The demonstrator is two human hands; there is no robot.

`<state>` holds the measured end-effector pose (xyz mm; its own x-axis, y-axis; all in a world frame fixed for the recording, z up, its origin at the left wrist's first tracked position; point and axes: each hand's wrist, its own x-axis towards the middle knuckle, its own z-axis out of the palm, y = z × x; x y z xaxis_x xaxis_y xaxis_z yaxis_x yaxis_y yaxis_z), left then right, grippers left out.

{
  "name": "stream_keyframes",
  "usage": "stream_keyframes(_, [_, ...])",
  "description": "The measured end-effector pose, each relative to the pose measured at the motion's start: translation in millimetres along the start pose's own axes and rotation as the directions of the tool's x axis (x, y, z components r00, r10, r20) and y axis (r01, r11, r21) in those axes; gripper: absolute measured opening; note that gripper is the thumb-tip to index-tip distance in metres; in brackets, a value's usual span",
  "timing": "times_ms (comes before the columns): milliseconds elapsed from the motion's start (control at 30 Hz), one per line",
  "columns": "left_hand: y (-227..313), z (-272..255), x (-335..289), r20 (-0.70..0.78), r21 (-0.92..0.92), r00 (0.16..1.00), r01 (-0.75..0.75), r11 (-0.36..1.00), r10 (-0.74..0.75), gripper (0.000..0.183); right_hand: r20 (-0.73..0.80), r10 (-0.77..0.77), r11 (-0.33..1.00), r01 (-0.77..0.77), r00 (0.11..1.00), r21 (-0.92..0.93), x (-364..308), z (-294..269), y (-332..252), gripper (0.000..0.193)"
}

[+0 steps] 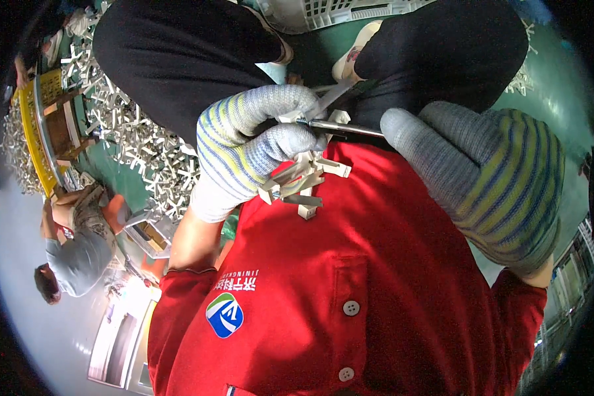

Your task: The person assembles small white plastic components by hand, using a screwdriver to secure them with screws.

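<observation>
My left hand (257,135), in a grey, yellow and blue striped knit glove, is closed with thumb and forefinger pinched on a cluster of off-white plastic parts (303,175). Several short, blocky pieces stick out below the fingers. In a matching glove, my right hand (482,171) has its fingers pressed together at the near end of a slim, dark metal tool (346,128). The tool's far end reaches the parts at my left fingertips; its exact kind is unclear. A translucent pale strip (333,96) slants up beside the left fingertips.
Heaps of similar off-white parts (129,132) cover the green floor at left. Beyond my feet stands a white plastic basket (317,16). Far left, a person (82,254) sits by a yellow crate (43,132). A grey bin (148,234) stands near that person.
</observation>
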<state>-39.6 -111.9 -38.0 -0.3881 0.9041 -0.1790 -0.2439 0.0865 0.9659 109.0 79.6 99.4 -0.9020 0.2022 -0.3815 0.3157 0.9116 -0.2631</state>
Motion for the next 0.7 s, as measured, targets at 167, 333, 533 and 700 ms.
stream_keyframes(167, [2,-2,-1,0.028,0.189,0.999,-0.046,0.981,0.042,0.023,0.162,0.205,0.934,-0.242,0.965,0.261,13,-12,-3,0.030])
stream_keyframes(333, [4,0,10,0.090,0.262,0.989,-0.141,0.955,0.121,0.022,0.371,0.401,0.720,-0.538,0.838,0.437,22,-22,-6,0.032])
stream_keyframes(533, [5,-4,7,0.049,0.187,0.999,-0.005,0.982,-0.004,0.018,0.161,0.245,0.778,-0.293,0.956,0.556,23,6,15,0.033])
stream_keyframes(700, [3,-8,4,0.034,0.156,0.999,0.024,0.988,-0.029,0.016,-0.183,-0.284,0.903,0.327,0.941,0.278,25,19,39,0.030])
